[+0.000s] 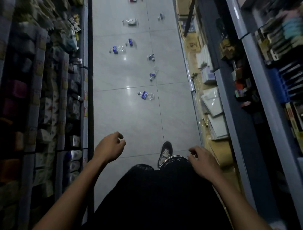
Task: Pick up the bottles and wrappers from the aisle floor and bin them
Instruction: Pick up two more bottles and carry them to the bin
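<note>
Left hand (pixel 109 147) out in front over the floor, fingers loosely curled, grip released, nothing in it. Right hand (pixel 203 161) same: fingers hanging half-curled above the right thigh, grip released, touching nothing. Both forearms bare, reaching forward from the bottom corners.

Bottles all on the floor (pixel 124 115), well ahead of the hands. Nearest bottle (pixel 146 95) lies on its side, blue label, clear crushed plastic, just past a tile seam. Second bottle (pixel 153 75) further up and slightly right, lying lengthwise. Small crumpled bottle (pixel 150 57) beyond that. Two blue-label bottles further left: one (pixel 117 49) on its side, another (pixel 130 42) just beside it up-right. Far clear bottle (pixel 130 22) with pale label near the top, and a small one (pixel 161 16) to its right. Dark item (pixel 133 1) at the top edge, cut off, can't tell what it is.

Floor is glossy pale grey tile, light glare in the middle. Narrow shop aisle: left shelving (pixel 49 98) stacked with packaged goods, dim and blurred; right shelving (pixel 229 82) with paper packs, boxes, stationery. One dark sneaker (pixel 166 151) stepped forward, black clothing (pixel 155 197) below it.
</note>
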The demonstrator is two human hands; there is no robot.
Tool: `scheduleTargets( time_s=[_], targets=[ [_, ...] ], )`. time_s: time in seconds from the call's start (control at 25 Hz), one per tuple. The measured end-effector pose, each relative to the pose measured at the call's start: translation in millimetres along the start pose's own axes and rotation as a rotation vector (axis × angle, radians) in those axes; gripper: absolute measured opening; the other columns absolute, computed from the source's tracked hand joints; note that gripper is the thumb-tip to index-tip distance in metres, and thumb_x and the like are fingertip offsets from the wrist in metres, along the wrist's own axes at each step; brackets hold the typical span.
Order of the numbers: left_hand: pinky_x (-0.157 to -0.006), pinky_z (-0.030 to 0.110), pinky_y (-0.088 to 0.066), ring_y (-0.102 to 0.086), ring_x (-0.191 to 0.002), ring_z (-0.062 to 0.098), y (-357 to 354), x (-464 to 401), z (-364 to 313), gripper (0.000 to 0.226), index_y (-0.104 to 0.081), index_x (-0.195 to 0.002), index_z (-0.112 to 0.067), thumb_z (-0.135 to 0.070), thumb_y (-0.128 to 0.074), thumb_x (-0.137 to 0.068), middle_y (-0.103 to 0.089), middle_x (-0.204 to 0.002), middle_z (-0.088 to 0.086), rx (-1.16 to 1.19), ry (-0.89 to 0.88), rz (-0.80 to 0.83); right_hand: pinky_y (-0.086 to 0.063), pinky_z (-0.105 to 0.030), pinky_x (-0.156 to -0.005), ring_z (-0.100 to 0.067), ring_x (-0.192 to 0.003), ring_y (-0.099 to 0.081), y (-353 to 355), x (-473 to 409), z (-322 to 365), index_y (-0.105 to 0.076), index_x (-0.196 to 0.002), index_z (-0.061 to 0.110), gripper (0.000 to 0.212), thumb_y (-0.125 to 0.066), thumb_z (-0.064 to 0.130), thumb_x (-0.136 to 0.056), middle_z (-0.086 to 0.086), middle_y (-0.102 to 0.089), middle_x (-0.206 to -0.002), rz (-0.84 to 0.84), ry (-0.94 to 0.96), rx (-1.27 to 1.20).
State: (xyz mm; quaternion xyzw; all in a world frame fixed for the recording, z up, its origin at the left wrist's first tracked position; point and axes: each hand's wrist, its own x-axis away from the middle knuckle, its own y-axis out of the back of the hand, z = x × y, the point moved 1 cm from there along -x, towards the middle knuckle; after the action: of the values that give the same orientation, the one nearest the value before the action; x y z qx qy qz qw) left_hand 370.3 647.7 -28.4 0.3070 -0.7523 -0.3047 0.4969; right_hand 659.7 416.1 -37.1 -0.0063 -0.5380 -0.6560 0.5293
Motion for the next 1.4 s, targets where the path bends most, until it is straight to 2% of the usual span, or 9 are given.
scheduleTargets(
  time_s=[0.24, 0.36, 0.52, 0.8, 0.96, 1.12, 1.28, 1.4],
  targets=[
    [-0.081, 0.036, -0.054, -0.066, -0.091, 0.016, 17, -45, -34, 0.032, -0.064, -0.117, -0.026, -0.041, -0.050, -0.092, -0.073, -0.107, -0.005, 0.078, 0.177, 0.021, -0.053, -0.038, -0.091, -0.016, -0.106, -0.060, 92, -136, 62, -0.065, -0.126, 0.019, 0.035, -0.054, 0.037, -0.098, 0.001, -0.066, -0.115, 0.007, 0.167, 0.075],
    [-0.077, 0.033, -0.051, -0.065, -0.091, 0.014, 32, -70, -36, 0.032, -0.064, -0.119, -0.026, -0.040, -0.050, -0.094, -0.072, -0.106, -0.007, 0.135, 0.261, 0.006, -0.052, -0.039, -0.092, -0.017, -0.108, -0.060, 122, -202, 103, -0.063, -0.128, 0.019, 0.037, -0.052, 0.039, -0.099, 0.001, -0.066, -0.117, 0.023, 0.238, 0.123],
    [-0.082, 0.036, -0.053, -0.065, -0.093, 0.016, 68, -137, -31, 0.032, -0.064, -0.120, -0.025, -0.039, -0.051, -0.094, -0.072, -0.108, -0.004, 0.205, 0.325, -0.014, -0.052, -0.040, -0.092, -0.017, -0.108, -0.059, 147, -290, 159, -0.063, -0.129, 0.019, 0.038, -0.051, 0.039, -0.099, 0.001, -0.066, -0.116, 0.056, 0.302, 0.183],
    [-0.079, 0.035, -0.053, -0.065, -0.094, 0.016, 171, -295, -49, 0.035, -0.064, -0.123, -0.024, -0.039, -0.049, -0.094, -0.071, -0.106, -0.006, 0.142, 0.218, 0.003, -0.051, -0.036, -0.087, -0.015, -0.103, -0.059, 185, -377, 218, -0.064, -0.127, 0.019, 0.037, -0.051, 0.040, -0.098, 0.002, -0.066, -0.113, 0.084, 0.181, 0.212],
    [-0.076, 0.033, -0.049, -0.065, -0.096, 0.018, 225, -378, -85, 0.037, -0.063, -0.125, -0.023, -0.039, -0.050, -0.094, -0.072, -0.113, -0.003, 0.082, 0.121, 0.012, -0.053, -0.036, -0.088, -0.014, -0.103, -0.060, 207, -411, 232, -0.064, -0.124, 0.021, 0.032, -0.054, 0.038, -0.098, 0.003, -0.065, -0.112, 0.074, 0.098, 0.146],
    [-0.081, 0.036, -0.053, -0.065, -0.097, 0.019, 261, -453, -131, 0.038, -0.063, -0.124, -0.024, -0.040, -0.048, -0.093, -0.072, -0.112, -0.003, 0.049, 0.064, 0.025, -0.053, -0.040, -0.089, -0.015, -0.102, -0.060, 232, -456, 232, -0.065, -0.118, 0.023, 0.028, -0.056, 0.038, -0.096, 0.004, -0.065, -0.110, 0.077, 0.046, 0.087],
    [-0.079, 0.036, -0.053, -0.065, -0.097, 0.018, 275, -516, -182, 0.039, -0.063, -0.125, -0.024, -0.040, -0.048, -0.093, -0.072, -0.112, -0.003, 0.041, 0.080, 0.027, -0.052, -0.038, -0.087, -0.014, -0.101, -0.059, 265, -525, 229, -0.066, -0.116, 0.025, 0.027, -0.055, 0.039, -0.095, 0.007, -0.064, -0.106, 0.112, 0.066, 0.070],
    [-0.079, 0.036, -0.053, -0.064, -0.093, 0.017, 274, -556, -220, 0.037, -0.063, -0.124, -0.023, -0.038, -0.048, -0.094, -0.071, -0.103, -0.006, 0.091, 0.169, 0.039, -0.052, -0.038, -0.087, -0.015, -0.101, -0.060, 297, -595, 230, -0.066, -0.115, 0.024, 0.030, -0.053, 0.042, -0.094, 0.007, -0.064, -0.105, 0.176, 0.108, 0.101]
  ],
)
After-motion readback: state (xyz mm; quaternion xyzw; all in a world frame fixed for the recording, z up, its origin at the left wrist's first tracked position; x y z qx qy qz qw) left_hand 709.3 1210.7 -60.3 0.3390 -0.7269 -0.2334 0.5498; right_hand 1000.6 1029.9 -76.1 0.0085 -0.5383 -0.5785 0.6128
